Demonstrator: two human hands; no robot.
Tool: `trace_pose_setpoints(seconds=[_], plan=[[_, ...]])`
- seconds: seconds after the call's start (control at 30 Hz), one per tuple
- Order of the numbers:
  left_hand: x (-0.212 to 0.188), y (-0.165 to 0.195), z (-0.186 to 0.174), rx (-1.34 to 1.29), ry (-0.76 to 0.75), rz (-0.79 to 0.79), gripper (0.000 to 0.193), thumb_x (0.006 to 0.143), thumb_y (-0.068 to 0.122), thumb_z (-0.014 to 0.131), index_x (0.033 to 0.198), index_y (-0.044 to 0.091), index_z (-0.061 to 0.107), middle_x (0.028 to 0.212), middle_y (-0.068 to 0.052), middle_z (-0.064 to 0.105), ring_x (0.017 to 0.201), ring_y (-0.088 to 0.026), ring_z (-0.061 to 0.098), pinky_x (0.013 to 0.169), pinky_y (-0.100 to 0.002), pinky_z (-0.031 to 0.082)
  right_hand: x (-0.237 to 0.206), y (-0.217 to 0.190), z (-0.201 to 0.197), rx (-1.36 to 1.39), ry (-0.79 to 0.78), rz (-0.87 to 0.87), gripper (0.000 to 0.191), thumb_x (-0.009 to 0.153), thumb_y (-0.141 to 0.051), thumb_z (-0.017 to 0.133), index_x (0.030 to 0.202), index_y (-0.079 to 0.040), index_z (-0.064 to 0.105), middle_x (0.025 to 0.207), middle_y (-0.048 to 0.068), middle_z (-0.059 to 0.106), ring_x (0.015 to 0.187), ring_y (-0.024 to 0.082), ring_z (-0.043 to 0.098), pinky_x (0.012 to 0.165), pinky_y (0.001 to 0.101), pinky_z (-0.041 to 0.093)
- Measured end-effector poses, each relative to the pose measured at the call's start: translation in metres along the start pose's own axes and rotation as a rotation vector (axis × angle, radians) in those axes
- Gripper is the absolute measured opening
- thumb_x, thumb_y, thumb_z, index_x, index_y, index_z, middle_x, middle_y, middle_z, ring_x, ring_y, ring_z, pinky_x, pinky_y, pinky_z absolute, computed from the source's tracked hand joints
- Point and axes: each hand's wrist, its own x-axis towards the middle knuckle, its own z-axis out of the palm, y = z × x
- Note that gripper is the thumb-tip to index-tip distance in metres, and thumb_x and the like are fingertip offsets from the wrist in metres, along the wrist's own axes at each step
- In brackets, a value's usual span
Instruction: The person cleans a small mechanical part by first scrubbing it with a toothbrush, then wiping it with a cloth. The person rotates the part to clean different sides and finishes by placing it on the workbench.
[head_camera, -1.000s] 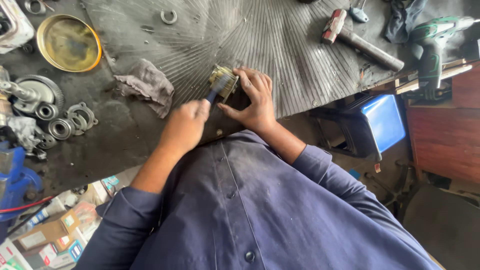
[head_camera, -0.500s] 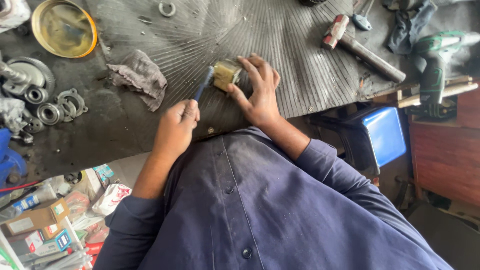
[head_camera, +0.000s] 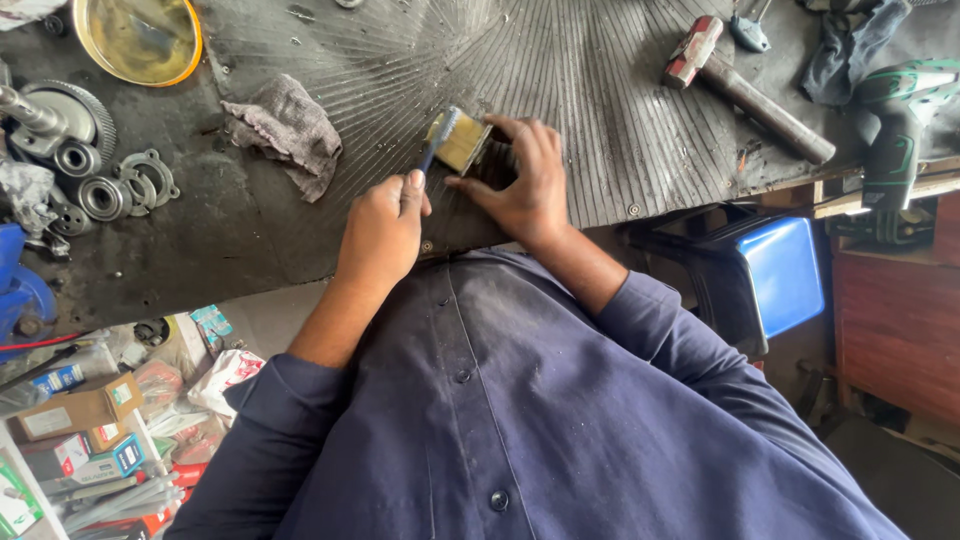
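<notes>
A small brass-coloured block part is held down on the ribbed rubber mat of the bench, just in front of the person's chest. The right hand is spread over it, fingers pinning its near and right sides. The left hand is closed tight around a blue-handled brush, whose tip is laid against the part's left face.

For a good brushing pass, the part is best kept pressed flat so it is not skated across the ribs, and short strokes away from the pinning fingers are advised. The brush head is hidden, so bristle contact cannot be confirmed.

A grey rag lies near on the left, bearings and gears further left, and a hammer well apart on the right.
</notes>
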Motion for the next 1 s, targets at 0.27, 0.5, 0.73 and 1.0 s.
trace_pose_setpoints(seconds=[0.27,0.5,0.73,1.0], plan=[[0.004,0.001,-0.017,0.238,-0.008,0.106,0.045,0.108,0.036,0.049,0.085,0.003,0.066,0.077,-0.025,0.068,0.076,-0.049,0.065,0.066,-0.058,0.049,-0.005,0.004,0.006,-0.033,-0.001,-0.031,0.08,0.069,-0.035,0.101,0.131,-0.004,0.06,0.114,0.008,0.063,0.111,0.029,0.059,0.101,0.0418,0.046],[-0.001,-0.005,-0.015,0.201,-0.037,0.107,0.044,0.108,0.038,0.047,0.088,0.003,0.064,0.076,-0.025,0.067,0.075,-0.049,0.065,0.064,-0.058,0.05,-0.004,0.002,0.007,-0.035,-0.007,-0.029,0.079,0.07,-0.035,0.1,0.13,-0.004,0.059,0.116,0.008,0.062,0.113,0.029,0.057,0.102,0.0425,0.046],[-0.01,-0.003,-0.034,0.515,-0.019,0.136,0.042,0.107,0.041,0.051,0.089,0.007,0.068,0.076,-0.024,0.069,0.073,-0.048,0.066,0.063,-0.057,0.051,-0.004,-0.001,0.004,0.007,-0.062,-0.042,0.079,0.074,-0.026,0.098,0.139,-0.007,0.056,0.127,0.011,0.058,0.12,0.032,0.052,0.105,0.0431,0.046],[-0.019,-0.02,-0.055,0.102,0.118,0.268,0.021,0.109,0.024,0.063,0.119,0.006,0.066,0.095,-0.018,0.073,0.085,-0.04,0.07,0.066,-0.046,0.052,-0.005,0.007,-0.004,0.113,-0.011,-0.219,0.06,0.088,-0.018,0.087,0.138,-0.007,0.056,0.142,0.012,0.062,0.127,0.027,0.061,0.109,0.0452,0.034]])
